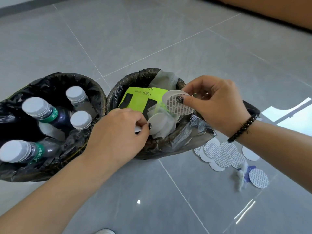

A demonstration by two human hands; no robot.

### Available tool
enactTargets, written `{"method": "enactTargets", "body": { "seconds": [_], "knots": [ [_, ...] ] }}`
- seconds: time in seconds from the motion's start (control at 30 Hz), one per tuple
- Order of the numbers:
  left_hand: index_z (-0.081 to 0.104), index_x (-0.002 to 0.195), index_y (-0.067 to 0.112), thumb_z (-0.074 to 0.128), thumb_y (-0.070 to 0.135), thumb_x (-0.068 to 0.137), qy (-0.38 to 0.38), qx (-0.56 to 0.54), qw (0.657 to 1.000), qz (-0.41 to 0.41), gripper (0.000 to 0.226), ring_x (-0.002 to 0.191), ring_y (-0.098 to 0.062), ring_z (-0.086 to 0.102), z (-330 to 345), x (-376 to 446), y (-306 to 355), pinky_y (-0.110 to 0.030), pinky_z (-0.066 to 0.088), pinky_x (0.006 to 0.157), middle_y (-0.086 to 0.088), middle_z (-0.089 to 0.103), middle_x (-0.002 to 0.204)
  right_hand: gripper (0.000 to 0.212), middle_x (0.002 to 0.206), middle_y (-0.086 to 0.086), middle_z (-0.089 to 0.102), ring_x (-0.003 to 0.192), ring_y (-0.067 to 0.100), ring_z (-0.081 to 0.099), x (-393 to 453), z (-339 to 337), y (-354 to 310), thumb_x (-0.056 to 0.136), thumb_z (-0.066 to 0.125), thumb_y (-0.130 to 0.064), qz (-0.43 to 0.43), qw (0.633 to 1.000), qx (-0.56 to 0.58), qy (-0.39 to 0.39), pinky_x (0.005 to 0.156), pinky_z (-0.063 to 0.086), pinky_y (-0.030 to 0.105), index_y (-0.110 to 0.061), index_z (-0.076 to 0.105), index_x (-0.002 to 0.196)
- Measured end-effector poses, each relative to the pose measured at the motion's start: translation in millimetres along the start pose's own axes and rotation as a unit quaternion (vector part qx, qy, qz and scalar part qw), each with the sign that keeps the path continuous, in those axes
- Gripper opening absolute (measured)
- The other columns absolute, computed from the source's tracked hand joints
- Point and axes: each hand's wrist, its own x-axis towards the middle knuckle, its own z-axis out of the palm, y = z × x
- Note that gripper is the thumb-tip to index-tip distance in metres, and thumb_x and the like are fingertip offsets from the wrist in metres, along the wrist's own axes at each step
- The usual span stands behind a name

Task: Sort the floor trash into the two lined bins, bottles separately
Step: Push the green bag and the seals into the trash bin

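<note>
1. Nearest the camera, the left hand (pixel 118 132) reaches over the near rim of the right bin (pixel 168 146), thumb and fingers curled in a pinch grip on a white disc (pixel 157 123) that lies over the trash inside.
2. Above the far side of that bin, the right hand (pixel 217 102) pinches a printed disc (pixel 177 105) between thumb and fingers, tilted above the opening; a black bead bracelet (pixel 243 128) circles its wrist.
3. Inside the right bin, which has a black liner, lie a lime-green packet (pixel 138 98), clear plastic wrap (pixel 164 80) and further pale discs.
4. Beside it, touching or nearly so, the left bin (pixel 50 168) holds four capped bottles (pixel 45 114) standing upright in its black liner.
5. On the grey tiled floor (pixel 152 39), right of the right bin, a loose pile of discs (pixel 221 154) overlaps; just beside them lie a grey fluff wad (pixel 240 178) and one more round disc.
</note>
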Motion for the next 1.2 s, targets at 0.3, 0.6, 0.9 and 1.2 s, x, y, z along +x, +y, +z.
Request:
{"method": "enactTargets", "body": {
  "seconds": [0.3, 0.6, 0.9, 1.2],
  "knots": [
    [0.062, 0.088, 0.026, 0.058, 0.032, 0.087, 0.111, -0.069, 0.991, -0.041, 0.007, 0.081, -0.016, 0.060, -24.5, -0.4, 2.0, -0.038, 0.051, 0.070, 0.012, 0.065, 0.081, 0.008, 0.073, -0.006, 0.069, 0.068, 0.010, 0.062, 4.7, 1.8, 6.7, 0.077, 0.076, -0.016, -0.049, 0.988, -0.110, -0.094, 0.063, 0.047, 0.010, -0.019, 0.070, 0.078],
    [0.061, 0.094, 0.013, 0.059, 0.023, 0.092, 0.185, -0.030, 0.982, -0.011, 0.009, 0.085, -0.025, 0.057, -10.4, 14.4, -10.9, -0.041, 0.047, 0.067, 0.003, 0.064, 0.086, 0.003, 0.070, -0.016, 0.061, 0.069, 0.006, 0.062, -3.5, 10.7, 1.2, 0.080, 0.071, -0.019, -0.083, 0.961, -0.199, -0.176, 0.074, 0.052, 0.026, -0.021, 0.070, 0.080],
    [0.071, 0.088, 0.017, 0.060, 0.025, 0.091, 0.173, 0.121, 0.978, 0.010, 0.015, 0.092, -0.034, 0.052, -16.4, 70.9, -16.6, -0.035, 0.036, 0.063, -0.006, 0.065, 0.089, 0.006, 0.070, -0.011, 0.068, 0.070, 0.008, 0.062, 0.8, 2.4, -2.8, 0.076, 0.076, -0.017, -0.046, 0.983, -0.120, -0.133, 0.065, 0.046, 0.011, -0.021, 0.071, 0.075],
    [0.059, 0.124, 0.021, 0.065, 0.028, 0.089, 0.103, 0.026, 0.992, -0.067, 0.037, 0.107, -0.028, 0.055, -2.8, 83.0, -32.6, -0.039, 0.044, 0.087, -0.005, 0.058, 0.114, 0.007, 0.069, -0.012, 0.067, 0.067, 0.007, 0.062, -3.7, 1.2, 3.0, 0.076, 0.076, -0.017, -0.055, 0.990, -0.085, -0.096, 0.064, 0.046, 0.011, -0.021, 0.070, 0.075]
  ]
}}
